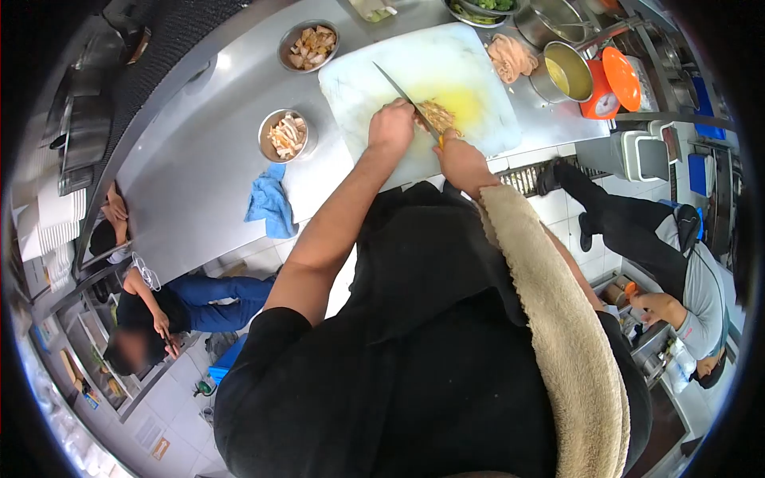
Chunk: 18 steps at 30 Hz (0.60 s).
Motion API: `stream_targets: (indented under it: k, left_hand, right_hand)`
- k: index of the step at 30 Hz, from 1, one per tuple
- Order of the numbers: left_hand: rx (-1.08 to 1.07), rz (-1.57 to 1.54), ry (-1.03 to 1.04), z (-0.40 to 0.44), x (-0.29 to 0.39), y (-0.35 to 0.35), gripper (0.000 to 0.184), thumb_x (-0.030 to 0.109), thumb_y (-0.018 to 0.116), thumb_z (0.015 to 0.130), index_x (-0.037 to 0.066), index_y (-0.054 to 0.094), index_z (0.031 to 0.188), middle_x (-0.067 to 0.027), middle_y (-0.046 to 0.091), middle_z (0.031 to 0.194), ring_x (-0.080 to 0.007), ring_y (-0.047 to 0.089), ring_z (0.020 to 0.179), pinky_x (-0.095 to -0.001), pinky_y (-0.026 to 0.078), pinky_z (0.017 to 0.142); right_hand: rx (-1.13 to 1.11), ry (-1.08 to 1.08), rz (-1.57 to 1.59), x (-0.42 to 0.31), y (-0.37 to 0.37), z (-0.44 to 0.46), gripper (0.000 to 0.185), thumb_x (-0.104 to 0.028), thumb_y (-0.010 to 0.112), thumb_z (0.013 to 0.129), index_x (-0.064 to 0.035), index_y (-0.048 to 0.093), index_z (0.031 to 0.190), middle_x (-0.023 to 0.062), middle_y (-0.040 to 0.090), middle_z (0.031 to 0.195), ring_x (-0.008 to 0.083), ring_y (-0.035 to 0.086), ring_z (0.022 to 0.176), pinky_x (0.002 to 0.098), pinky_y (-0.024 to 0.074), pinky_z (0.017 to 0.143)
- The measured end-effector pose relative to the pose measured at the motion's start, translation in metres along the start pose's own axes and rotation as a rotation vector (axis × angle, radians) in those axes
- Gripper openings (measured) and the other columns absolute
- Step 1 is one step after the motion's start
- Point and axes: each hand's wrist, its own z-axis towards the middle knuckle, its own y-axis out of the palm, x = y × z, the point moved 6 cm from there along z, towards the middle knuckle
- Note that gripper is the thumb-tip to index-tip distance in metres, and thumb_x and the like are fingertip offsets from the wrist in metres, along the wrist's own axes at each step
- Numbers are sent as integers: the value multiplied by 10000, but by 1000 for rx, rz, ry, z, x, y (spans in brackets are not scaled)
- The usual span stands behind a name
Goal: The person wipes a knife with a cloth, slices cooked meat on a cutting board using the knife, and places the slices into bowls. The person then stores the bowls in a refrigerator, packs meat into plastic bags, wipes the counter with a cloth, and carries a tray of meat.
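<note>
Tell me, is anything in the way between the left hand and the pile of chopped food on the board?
Yes, the knife. Its blade crosses between the left hand and most of the chopped food, close to the fingertips. The right hand grips its handle. Nothing else visible stands between them.

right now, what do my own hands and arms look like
Both your left hand and right hand are bare, without gloves. Your left forearm is uncovered below a short, plain black sleeve. A beige terry towel with a wavy edge hides much of your right arm.
</note>
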Motion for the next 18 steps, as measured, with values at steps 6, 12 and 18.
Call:
stream_targets:
  k: [6,12,18]
  left_hand:
    - [17,38,-21,5,-1,-3,118,104,621,883,64,731,867,-130,707,997,-348,708,934,-457,579,846]
    - [40,28,-18,4,-4,0,119,125,624,887,57,717,855,-143,702,977,-367,701,912,-482,570,826]
    - [35,4,-5,1,-4,2,122,143,631,893,58,716,875,-144,697,971,-370,695,912,-490,561,827]
  right_hand:
    - [-6,-1,-23,13,2,-16,368,-309,549,1039,24,477,1179,292,715,968,479,698,950,572,532,831]
    - [-23,73,-62,30,11,-35,366,-316,547,1043,23,461,1150,316,704,908,504,693,895,591,530,798]
    - [30,4,-35,7,4,-3,366,-320,558,1029,6,500,1185,275,720,992,457,704,967,551,541,830]
